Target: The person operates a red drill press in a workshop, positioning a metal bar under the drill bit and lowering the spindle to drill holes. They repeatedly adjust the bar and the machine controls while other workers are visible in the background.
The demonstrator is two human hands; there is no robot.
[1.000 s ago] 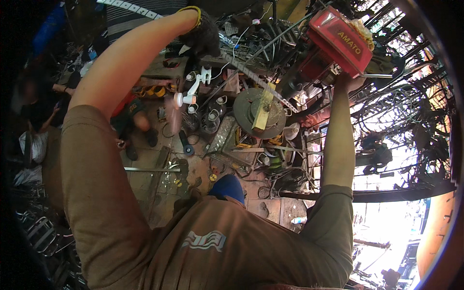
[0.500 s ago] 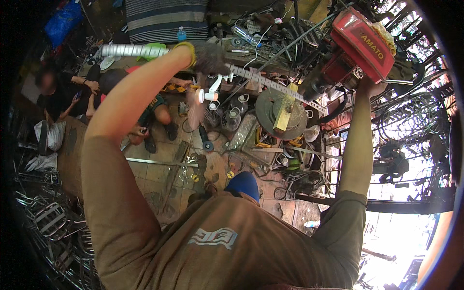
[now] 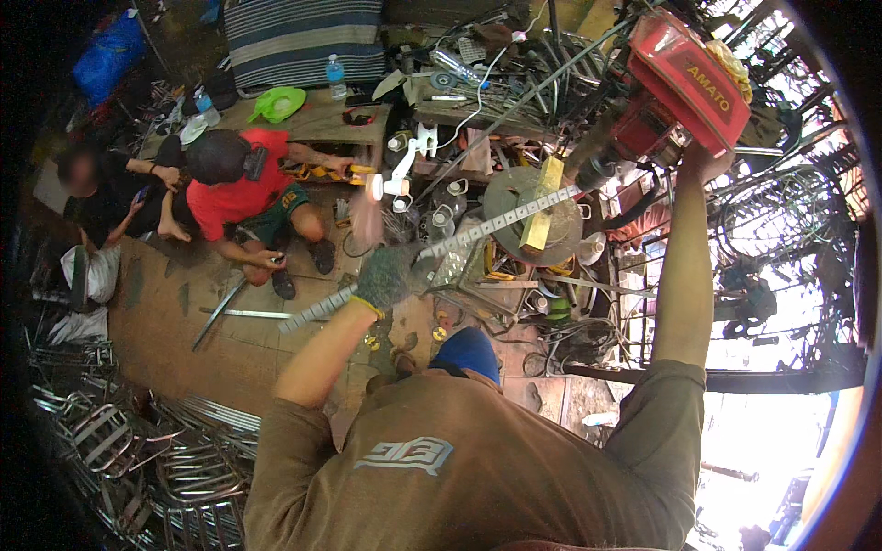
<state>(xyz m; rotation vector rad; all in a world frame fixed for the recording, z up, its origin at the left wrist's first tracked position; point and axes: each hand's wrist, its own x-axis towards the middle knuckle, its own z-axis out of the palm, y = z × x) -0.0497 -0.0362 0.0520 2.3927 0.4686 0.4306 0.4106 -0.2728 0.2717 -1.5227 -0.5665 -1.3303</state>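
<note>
My left hand (image 3: 386, 275), in a dark grey glove with a yellow cuff, is closed round a long flat metal bar (image 3: 501, 220) with evenly spaced dark marks. The bar slants up to the right, over a wooden block (image 3: 544, 207) lying on the round drill press table (image 3: 505, 197). Its far end reaches the area below the drill chuck (image 3: 597, 173). My bare right hand (image 3: 706, 165) is raised at the red drill press (image 3: 684, 83), closed on its handle below the housing; its fingers are partly hidden.
A person in a red shirt (image 3: 243, 193) crouches at the left beside a white fan (image 3: 397, 174); another person (image 3: 115, 193) sits further left. Metal racks (image 3: 184, 459) pile up at lower left. Plastic jugs (image 3: 441, 220) stand near the table. A cluttered bench (image 3: 322, 124) lies behind.
My left hand has come down and toward me with the bar, whose left end has swung from high to low. The right hand stays at the drill press. The red-shirted person is now uncovered.
</note>
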